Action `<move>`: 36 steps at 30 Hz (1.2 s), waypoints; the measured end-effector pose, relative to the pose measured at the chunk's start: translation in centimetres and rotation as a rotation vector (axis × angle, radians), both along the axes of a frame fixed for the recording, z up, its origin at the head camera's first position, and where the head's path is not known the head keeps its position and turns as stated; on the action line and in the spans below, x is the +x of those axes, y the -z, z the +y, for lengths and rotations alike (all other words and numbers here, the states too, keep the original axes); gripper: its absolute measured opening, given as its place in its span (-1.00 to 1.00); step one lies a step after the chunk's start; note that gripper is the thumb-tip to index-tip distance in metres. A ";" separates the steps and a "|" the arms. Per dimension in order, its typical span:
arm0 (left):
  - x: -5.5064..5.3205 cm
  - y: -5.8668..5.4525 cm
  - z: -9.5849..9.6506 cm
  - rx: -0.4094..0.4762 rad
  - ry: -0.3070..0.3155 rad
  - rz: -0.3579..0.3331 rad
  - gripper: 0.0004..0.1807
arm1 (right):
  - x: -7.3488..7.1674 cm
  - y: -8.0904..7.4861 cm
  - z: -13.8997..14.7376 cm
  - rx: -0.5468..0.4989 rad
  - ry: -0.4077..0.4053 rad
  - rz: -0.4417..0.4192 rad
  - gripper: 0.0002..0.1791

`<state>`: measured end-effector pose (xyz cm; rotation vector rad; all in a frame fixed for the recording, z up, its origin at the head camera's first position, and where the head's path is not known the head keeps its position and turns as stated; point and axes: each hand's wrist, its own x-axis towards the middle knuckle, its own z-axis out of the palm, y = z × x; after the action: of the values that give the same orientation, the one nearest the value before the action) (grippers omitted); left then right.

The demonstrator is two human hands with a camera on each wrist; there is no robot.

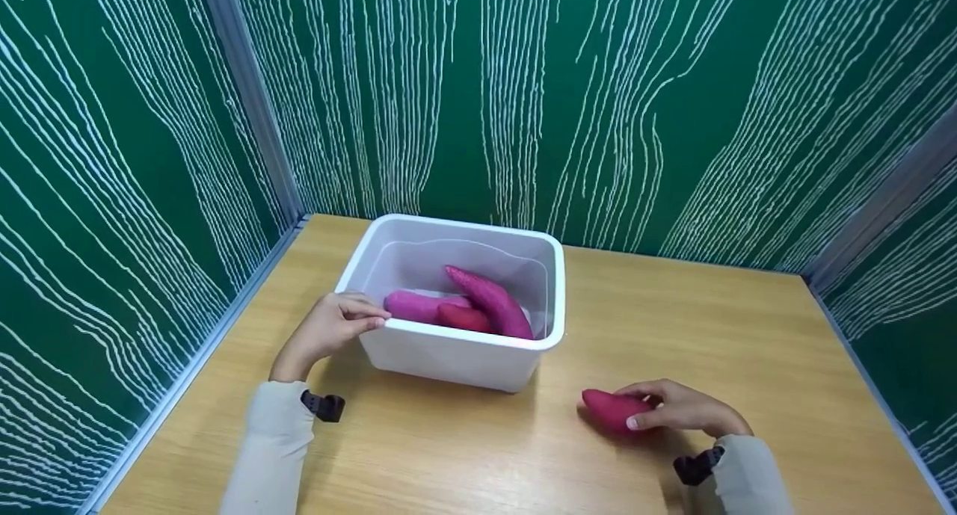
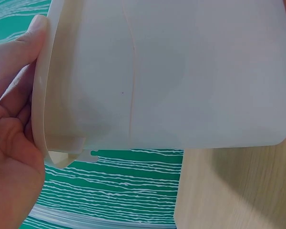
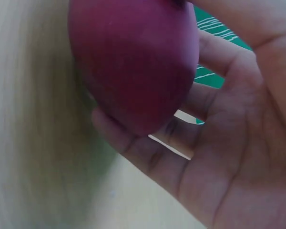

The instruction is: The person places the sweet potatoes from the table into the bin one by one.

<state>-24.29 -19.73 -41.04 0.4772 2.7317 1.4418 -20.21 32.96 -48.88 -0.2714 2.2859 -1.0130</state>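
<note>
A white plastic bin [image 1: 456,356] stands on the table, its left front corner under my left hand [image 1: 340,328]. Thumb and fingers pinch the rim there, as the left wrist view also shows beside the bin's wall [image 2: 181,76]. Inside lie a pink rounded piece [image 1: 415,306], a red one [image 1: 465,318] and a long curved magenta one [image 1: 493,298], all like sweet potatoes. To the right of the bin, my right hand [image 1: 680,408] grips a dark pink sweet potato [image 1: 609,410] at or just above the tabletop. Its tapered end [image 3: 138,95] fills the right wrist view.
The wooden table [image 1: 718,335] extends on both sides of the bin. Green panels [image 1: 463,126] with white wavy lines rise behind and at both sides, joined by grey posts [image 1: 250,89]. Dark wrist cameras [image 1: 325,406] sit on both sleeves.
</note>
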 end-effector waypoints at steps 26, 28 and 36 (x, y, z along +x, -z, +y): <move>0.2 -0.1 0.2 -0.016 -0.021 -0.030 -0.82 | -1.0 -6.8 -1.0 0.012 0.001 0.116 -0.33; 0.2 0.0 0.2 -0.019 -0.023 -0.031 -0.81 | -1.2 -7.2 -1.1 0.019 -0.003 0.119 -0.32; 0.0 0.1 0.2 0.004 0.004 0.016 -0.83 | -1.4 -8.8 -1.7 0.051 -0.022 0.178 -0.33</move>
<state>-24.28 -19.53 -41.11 0.4966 2.7382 1.4496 -21.65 31.30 -40.05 -0.3785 2.4591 -0.9515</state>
